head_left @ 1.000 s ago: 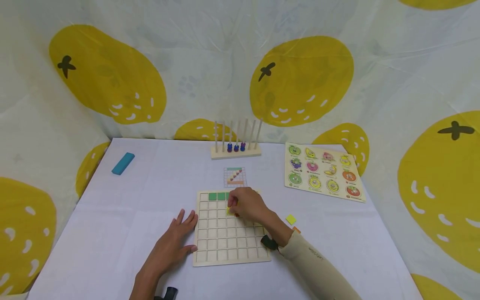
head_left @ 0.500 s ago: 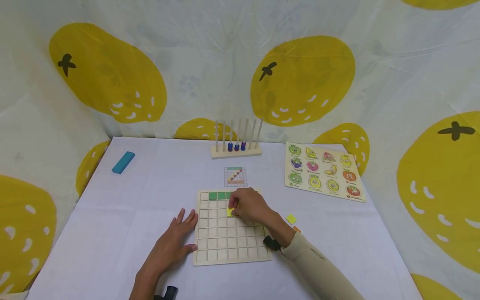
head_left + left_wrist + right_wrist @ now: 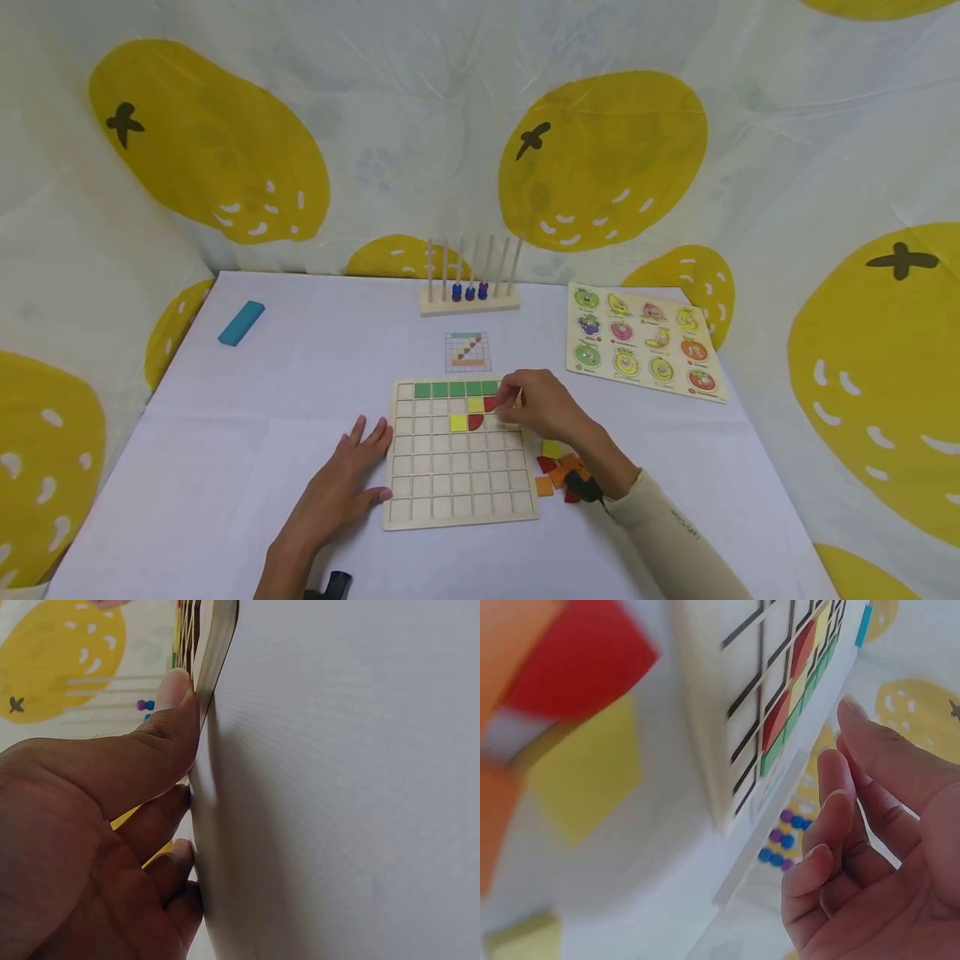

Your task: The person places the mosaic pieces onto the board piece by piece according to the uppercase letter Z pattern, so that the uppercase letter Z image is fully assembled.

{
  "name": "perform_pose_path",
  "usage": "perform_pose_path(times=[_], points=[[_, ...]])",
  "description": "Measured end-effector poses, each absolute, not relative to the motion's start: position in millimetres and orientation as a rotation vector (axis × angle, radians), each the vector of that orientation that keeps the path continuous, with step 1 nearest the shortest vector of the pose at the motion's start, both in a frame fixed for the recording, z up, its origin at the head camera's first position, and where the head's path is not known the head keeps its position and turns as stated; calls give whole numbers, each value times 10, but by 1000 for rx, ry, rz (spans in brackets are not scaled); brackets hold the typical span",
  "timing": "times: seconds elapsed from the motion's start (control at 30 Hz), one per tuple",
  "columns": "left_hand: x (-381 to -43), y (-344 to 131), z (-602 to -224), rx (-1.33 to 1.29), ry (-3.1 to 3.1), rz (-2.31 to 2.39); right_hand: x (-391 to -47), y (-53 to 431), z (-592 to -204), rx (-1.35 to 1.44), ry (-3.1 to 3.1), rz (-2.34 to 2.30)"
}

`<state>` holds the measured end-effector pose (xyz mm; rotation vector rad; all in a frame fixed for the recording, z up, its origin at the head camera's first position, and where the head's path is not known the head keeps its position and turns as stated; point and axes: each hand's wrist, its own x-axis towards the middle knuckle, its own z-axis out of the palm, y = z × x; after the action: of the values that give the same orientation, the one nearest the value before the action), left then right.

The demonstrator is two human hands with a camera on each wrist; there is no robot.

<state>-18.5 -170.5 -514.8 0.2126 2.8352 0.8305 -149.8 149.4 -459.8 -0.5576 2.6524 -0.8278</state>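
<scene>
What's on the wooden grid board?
Top row: five green square tiles; below, two yellow square tiles and two red tiles, one quarter-round. In head view, the right hand hides the upper right corner; surfaces under tiles are covered.

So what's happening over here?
A person is working at a gridded board with coloured tiles. Their left hand rests against its left edge; their right hand, seemingly holding nothing, is over the far right part, near a red piece. Green tiles sit in the farthest row, with two yellow tiles and two red pieces in the next two. Loose tiles lie to the right.
</scene>
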Motion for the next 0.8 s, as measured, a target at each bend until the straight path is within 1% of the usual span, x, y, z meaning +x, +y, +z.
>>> perform_pose_path(times=[0.17, 0.5, 0.8], points=[[-178, -1715, -5133, 224, 2834, 834, -1451, 1700, -4610, -540, 2670, -791], [-178, -1719, -5119, 233, 2827, 833, -1227, 2044, -4676, -492, 2558, -798], [-173, -1716, -5107, 233, 2826, 826, -1103, 2155, -4768, -546, 2496, -804]])
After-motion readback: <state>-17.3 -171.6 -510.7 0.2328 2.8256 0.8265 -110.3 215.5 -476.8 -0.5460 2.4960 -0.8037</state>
